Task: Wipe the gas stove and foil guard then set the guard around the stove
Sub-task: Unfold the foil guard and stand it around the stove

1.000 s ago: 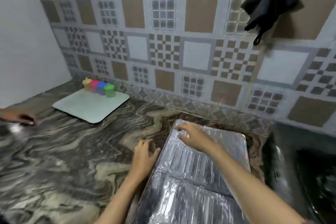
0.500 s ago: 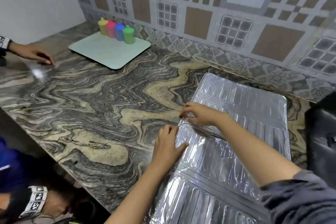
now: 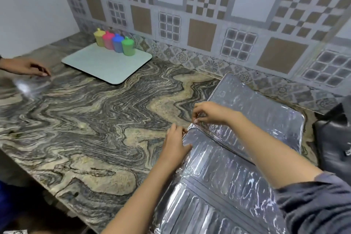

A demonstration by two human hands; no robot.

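Marble-look countertop [image 3: 85, 119] takes up most of the view. The foil guard [image 3: 237, 167] lies flat on its right side, long axis running from the near edge back toward the tiled wall [image 3: 209, 15]. A dark stove [image 3: 334, 138] sits just right of it. Pale tray [image 3: 106, 64] with four colored bottles [image 3: 115, 42] sits far left. Left hand [image 3: 175, 143] and right hand [image 3: 210, 113] both pinch the guard's left edge at a fold.

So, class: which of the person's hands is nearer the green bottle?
Left. The left hand sits at the foil guard's left edge; the right hand lies farther right of the green bottle.
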